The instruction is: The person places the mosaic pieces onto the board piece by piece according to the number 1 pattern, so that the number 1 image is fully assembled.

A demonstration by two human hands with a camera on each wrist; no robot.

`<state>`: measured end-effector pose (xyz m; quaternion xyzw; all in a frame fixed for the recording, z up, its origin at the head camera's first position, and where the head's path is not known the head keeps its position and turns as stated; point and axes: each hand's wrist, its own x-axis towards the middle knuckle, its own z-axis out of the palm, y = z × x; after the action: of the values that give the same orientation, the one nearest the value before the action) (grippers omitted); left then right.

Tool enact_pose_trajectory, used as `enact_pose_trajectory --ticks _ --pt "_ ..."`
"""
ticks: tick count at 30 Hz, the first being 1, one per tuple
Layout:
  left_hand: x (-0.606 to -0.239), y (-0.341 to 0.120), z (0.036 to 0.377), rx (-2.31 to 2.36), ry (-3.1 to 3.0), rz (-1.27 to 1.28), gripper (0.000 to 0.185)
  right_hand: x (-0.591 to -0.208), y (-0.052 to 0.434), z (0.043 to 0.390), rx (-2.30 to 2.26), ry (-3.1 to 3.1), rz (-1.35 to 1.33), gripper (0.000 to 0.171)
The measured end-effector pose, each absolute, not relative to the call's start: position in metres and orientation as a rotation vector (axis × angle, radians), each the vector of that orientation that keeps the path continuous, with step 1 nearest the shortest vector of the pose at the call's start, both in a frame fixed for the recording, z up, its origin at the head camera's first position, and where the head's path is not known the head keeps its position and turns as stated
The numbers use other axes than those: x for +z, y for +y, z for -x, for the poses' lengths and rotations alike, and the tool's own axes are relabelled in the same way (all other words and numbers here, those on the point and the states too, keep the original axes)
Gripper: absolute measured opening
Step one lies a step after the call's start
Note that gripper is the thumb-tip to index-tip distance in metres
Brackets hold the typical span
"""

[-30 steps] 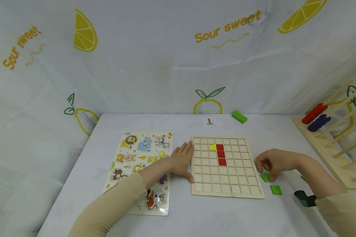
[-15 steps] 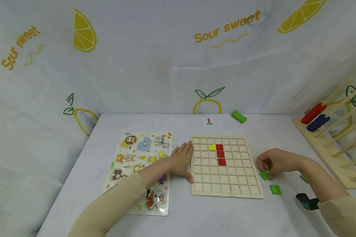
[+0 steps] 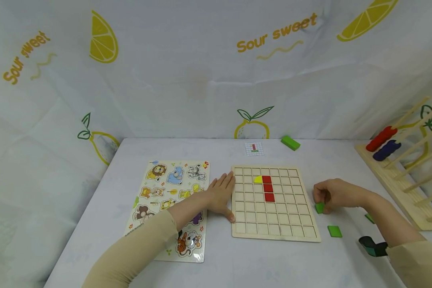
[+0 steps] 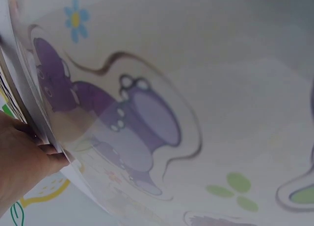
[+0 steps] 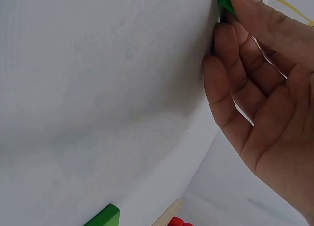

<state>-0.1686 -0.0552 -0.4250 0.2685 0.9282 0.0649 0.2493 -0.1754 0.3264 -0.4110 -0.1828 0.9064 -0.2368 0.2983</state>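
My right hand (image 3: 336, 196) is just right of the wooden grid board (image 3: 275, 239) and pinches a green square tile (image 3: 319, 207) between thumb and fingers. In the right wrist view the tile (image 5: 225, 1) shows under the thumb, its far part cut off. A second green tile (image 3: 334, 231) lies flat below that hand. My left hand (image 3: 220, 196) rests with straight fingers along the board's left edge. On the board sit a yellow curved piece (image 3: 258, 179) and a column of red square tiles (image 3: 268, 187).
An animal puzzle board (image 3: 173, 162) lies partly under the left forearm. A small pattern card (image 3: 254, 148) and a green block (image 3: 290, 143) are at the back. A wooden peg rack (image 3: 389, 170) stands far right. Another green piece (image 3: 369, 218) lies by the right forearm.
The green tile under my right fingers has been tipped up from the table and moved slightly away from me. My left hand has kept its place.
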Motion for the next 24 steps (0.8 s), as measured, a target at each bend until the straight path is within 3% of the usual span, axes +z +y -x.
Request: enact_pose_trajectory --ticks 14,24 --pt "-0.427 -0.056 0.169 0.171 2.535 -0.739 0.132 -0.401 0.329 0.180 -0.703 2.424 0.530 0.007" --pt "-0.429 -0.056 0.170 0.170 2.536 -0.739 0.133 -0.395 0.317 0.182 -0.740 2.492 0.556 0.009"
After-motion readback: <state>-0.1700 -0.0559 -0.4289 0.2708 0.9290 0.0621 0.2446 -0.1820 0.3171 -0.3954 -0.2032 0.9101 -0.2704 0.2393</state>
